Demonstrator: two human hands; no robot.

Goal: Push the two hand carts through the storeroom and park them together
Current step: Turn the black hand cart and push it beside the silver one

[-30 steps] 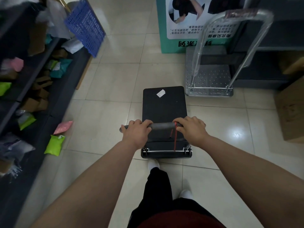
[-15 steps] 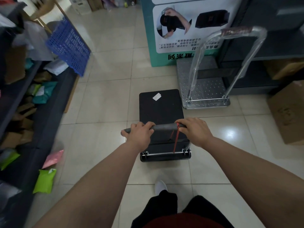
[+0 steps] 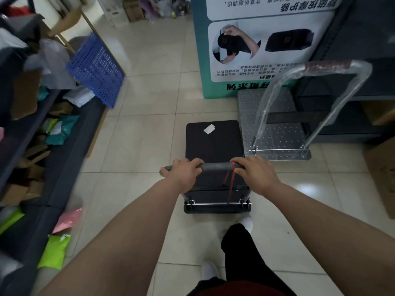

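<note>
Rolled forward since a second ago: black cart (image 3: 214, 144) now alongside the silver cart (image 3: 275, 124), front right corner just beside its deck, no longer short of it. Left hand (image 3: 185, 175) and right hand (image 3: 256, 175) clenched on the black cart's handle bar (image 3: 215, 167), red cord (image 3: 231, 184) dangling below. Risk ahead: scraping or nudging the silver cart sideways if steered further right, or hitting the teal sign stand (image 3: 201, 60) beyond it.
</note>
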